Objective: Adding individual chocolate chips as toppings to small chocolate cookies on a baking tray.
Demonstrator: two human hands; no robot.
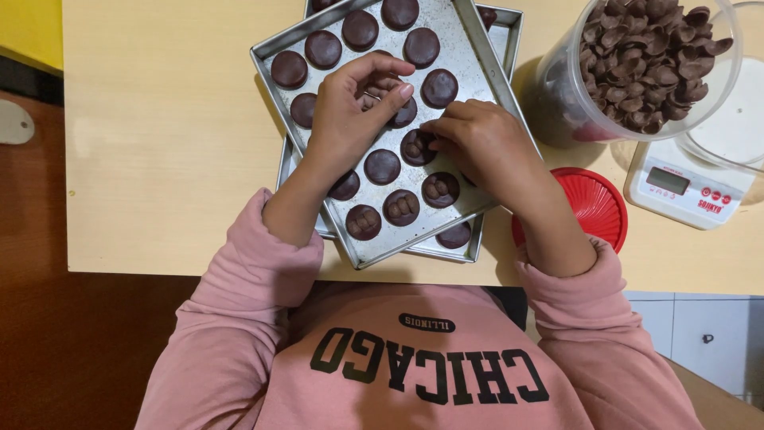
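Over the upper baking tray [465, 56], which rests crosswise on a second tray [501, 32], both hands work among dark round dough discs [382, 166]. The discs are judged soft, light and easily dented; handling by the edge is advised. The right hand [477, 143] is bent down at the wrist, fingertips pinched together at a disc near the tray's centre. The left hand [350, 107] hovers arched beside it, fingers curled loosely, holding nothing visible. Right of the tray stands a tub of chocolate chips [645, 56].
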